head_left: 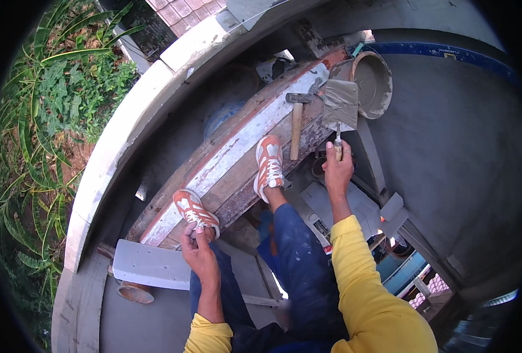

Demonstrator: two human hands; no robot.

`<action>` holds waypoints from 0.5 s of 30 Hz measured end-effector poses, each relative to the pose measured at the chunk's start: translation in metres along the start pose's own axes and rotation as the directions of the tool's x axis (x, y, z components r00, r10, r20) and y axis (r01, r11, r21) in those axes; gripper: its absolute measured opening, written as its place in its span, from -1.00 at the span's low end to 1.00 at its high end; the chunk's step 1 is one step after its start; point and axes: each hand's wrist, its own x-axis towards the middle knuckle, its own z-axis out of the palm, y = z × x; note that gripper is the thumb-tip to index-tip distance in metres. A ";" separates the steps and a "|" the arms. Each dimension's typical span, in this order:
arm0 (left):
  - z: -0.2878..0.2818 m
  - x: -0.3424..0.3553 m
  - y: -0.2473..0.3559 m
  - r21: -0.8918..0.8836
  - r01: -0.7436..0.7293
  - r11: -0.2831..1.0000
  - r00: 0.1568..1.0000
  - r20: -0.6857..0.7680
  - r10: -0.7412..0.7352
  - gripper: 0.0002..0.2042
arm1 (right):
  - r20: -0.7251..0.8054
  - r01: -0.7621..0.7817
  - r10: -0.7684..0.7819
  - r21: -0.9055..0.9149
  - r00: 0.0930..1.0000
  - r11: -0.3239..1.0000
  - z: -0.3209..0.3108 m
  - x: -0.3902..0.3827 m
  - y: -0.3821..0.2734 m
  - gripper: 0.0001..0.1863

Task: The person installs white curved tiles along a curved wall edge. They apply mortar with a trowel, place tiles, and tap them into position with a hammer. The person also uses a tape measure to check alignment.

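My right hand (338,170) is closed round the handle of a trowel (349,125). Grey wet mortar (340,99) covers most of its flat blade, which points away from me, beside the rim of a round bucket (385,66) that has grey mortar in it. My left hand (201,254) hovers over my left shoe with its fingers loosely bent and thumb apart, and I see nothing in it. A hammer (296,126) with a wooden handle lies on the planks, left of the trowel.
I stand in orange and white shoes (269,165) on worn wooden planks (231,182). A curved concrete wall (137,100) runs along the left, with plants (49,117) beyond it. At right is a grey plastered wall (449,147). A pale block (152,265) sits at lower left. Gaps below the planks show a lower level.
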 end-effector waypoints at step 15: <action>0.074 -0.026 -0.024 0.312 0.051 0.949 0.982 0.158 -0.105 -0.83 | 0.158 -0.275 0.347 -0.354 0.925 0.894 -0.091 0.348 0.050 -0.36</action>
